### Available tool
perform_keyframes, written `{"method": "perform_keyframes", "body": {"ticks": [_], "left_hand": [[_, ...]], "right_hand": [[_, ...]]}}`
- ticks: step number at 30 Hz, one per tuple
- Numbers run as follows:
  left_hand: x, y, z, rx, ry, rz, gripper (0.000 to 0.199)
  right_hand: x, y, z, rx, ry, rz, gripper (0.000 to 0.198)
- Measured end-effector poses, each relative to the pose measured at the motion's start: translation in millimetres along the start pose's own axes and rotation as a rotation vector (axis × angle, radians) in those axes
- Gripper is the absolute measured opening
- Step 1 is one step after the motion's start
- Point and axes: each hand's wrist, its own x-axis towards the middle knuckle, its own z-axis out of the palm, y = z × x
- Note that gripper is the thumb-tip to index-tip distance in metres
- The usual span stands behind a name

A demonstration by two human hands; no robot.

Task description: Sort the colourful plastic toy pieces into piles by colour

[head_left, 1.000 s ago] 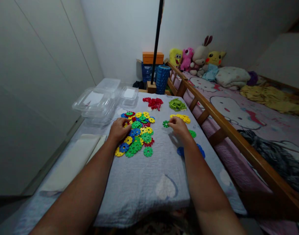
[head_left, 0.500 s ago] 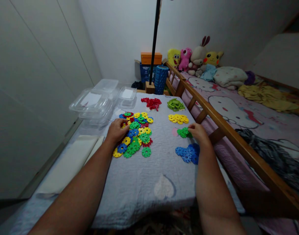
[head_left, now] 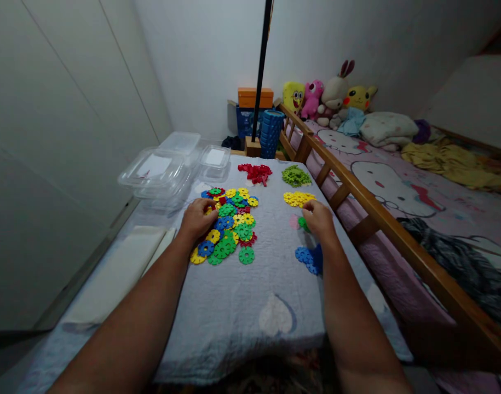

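A mixed heap of notched plastic discs (head_left: 228,224) in green, yellow, blue and red lies left of the table's middle. My left hand (head_left: 199,219) rests at its left edge, fingers curled in among the discs; what they grip, if anything, is hidden. On the right, my right hand (head_left: 318,218) hovers with fingers drawn together over the green discs (head_left: 302,223), covering most of them. No disc shows in its fingertips. Just beyond lie yellow discs (head_left: 297,198). Blue discs (head_left: 307,258) are nearer me, partly behind my right forearm.
Red pieces (head_left: 255,173) and light green pieces (head_left: 295,175) form piles at the far side. Clear plastic boxes (head_left: 154,169) stand at the back left, near a folded pale cloth (head_left: 116,273). A wooden bed rail (head_left: 359,205) runs along the right side.
My right hand has shifted left and slightly away from me, from the green pile's right edge to over it. My left hand stays at the mixed heap.
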Motion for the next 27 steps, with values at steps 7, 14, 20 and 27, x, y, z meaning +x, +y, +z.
{"method": "perform_keyframes", "body": {"ticks": [7,14,20,27], "left_hand": [[-1,3,-2,0.003,-0.011,-0.002,0.034],[-1,3,-1,0.004,-0.006,-0.001,0.03],[-1,2,0,-0.004,0.007,0.008,0.029],[-1,3,0,0.001,0.002,0.005,0.032]], "right_hand": [[-26,-80,47,0.158,-0.309,-0.363,0.018],[-42,-96,84,0.11,-0.329,-0.411,0.045],[-42,-95,95,0.149,-0.306,-0.365,0.041],[-41,-96,92,0.184,-0.29,-0.323,0.043]]}}
